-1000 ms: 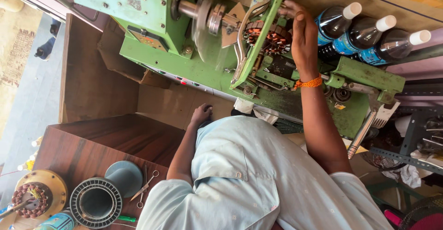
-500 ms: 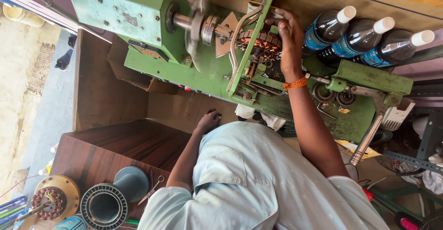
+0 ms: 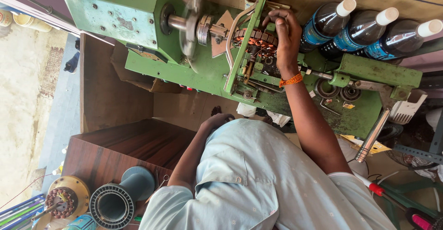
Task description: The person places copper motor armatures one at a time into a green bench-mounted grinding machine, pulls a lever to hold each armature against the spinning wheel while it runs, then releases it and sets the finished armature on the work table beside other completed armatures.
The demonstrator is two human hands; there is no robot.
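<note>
Here the right hand, fingers curled, grips the copper-wound stator on the green winding machine. Left hand hangs loosely curled below the machine; can't tell if it holds anything.

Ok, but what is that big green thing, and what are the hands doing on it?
There is one picture, taken by a camera on the person's head, looking down over their pale blue shirt. The green thing is a metal workshop machine with a wheel spinning so fast that it blurs. The right hand curls its fingers over a ring wound with copper wire, clamped in the machine. The left hand is curled low by the machine's edge; I cannot see whether it holds anything. Three dark bottles with white caps lie beside the machine. A grey ribbed motor shell sits near a brown wooden box.
</note>
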